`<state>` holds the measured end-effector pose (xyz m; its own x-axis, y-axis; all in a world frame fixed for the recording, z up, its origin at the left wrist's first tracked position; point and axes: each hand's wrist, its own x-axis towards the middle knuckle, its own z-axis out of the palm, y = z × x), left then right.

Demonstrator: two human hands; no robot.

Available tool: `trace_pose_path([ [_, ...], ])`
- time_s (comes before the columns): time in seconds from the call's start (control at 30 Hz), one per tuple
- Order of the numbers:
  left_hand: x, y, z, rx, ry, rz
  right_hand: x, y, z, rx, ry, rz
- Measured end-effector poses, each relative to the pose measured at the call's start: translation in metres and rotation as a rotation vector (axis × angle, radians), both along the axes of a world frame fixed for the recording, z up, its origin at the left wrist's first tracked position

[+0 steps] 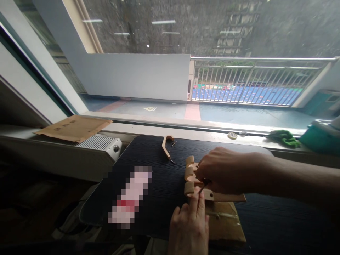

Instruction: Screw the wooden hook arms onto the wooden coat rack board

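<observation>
On the black table (148, 184) lies a wooden rack with three curved hooks (190, 177), set on a brown cardboard sheet (225, 223). My right hand (225, 170) reaches in from the right and pinches a thin dark tool or screw (204, 185) against the rack. My left hand (190, 223) comes up from below, its fingers pressed on the rack's near hook, holding it down. A loose wooden hook (166, 145) lies farther back on the table with two small dark screws (173, 161) beside it.
A pixelated pink and white object (130, 198) lies on the table's left part. Behind are a window sill with a cardboard envelope (74, 128), a white heater (102, 144), a small round tin (232, 135), a green cloth (285, 137) and a teal box (321, 136).
</observation>
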<state>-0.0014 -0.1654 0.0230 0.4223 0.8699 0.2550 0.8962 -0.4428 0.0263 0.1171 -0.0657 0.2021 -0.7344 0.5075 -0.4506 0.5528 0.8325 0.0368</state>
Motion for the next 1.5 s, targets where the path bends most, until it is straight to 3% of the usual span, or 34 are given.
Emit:
trace_pose_path([
  [0.3, 0.005, -0.001, 0.000, -0.008, -0.003, 0.055, -0.005, -0.002, -0.010, 0.018, -0.008, 0.120],
  [0.47, 0.004, -0.001, 0.001, -0.094, -0.067, 0.050, -0.005, -0.011, -0.016, 0.089, 0.033, 0.173],
  [0.57, 0.003, 0.000, -0.001, -0.084, -0.068, 0.034, -0.003, -0.009, -0.018, 0.063, 0.012, 0.111],
  [0.73, 0.002, 0.002, -0.002, -0.002, -0.010, 0.017, 0.005, 0.003, -0.017, -0.024, 0.061, -0.181],
  [0.8, 0.002, 0.003, -0.001, 0.004, -0.006, -0.003, 0.006, 0.004, -0.013, -0.039, 0.065, -0.230],
  [1.03, 0.000, 0.002, 0.000, -0.004, -0.011, 0.001, -0.001, -0.009, 0.004, -0.012, -0.035, -0.019],
  [1.2, 0.001, 0.003, -0.001, -0.011, -0.009, 0.007, 0.002, -0.001, -0.005, -0.041, 0.056, 0.052],
  [1.3, 0.001, 0.003, -0.001, -0.006, 0.002, 0.003, 0.007, 0.006, -0.013, -0.063, 0.146, -0.021],
  [1.43, 0.001, 0.003, -0.002, -0.002, 0.009, -0.002, 0.010, 0.008, -0.016, -0.063, 0.179, -0.256],
  [1.5, 0.000, 0.003, -0.003, 0.001, 0.003, 0.005, 0.009, 0.006, -0.012, -0.024, 0.159, -0.257],
])
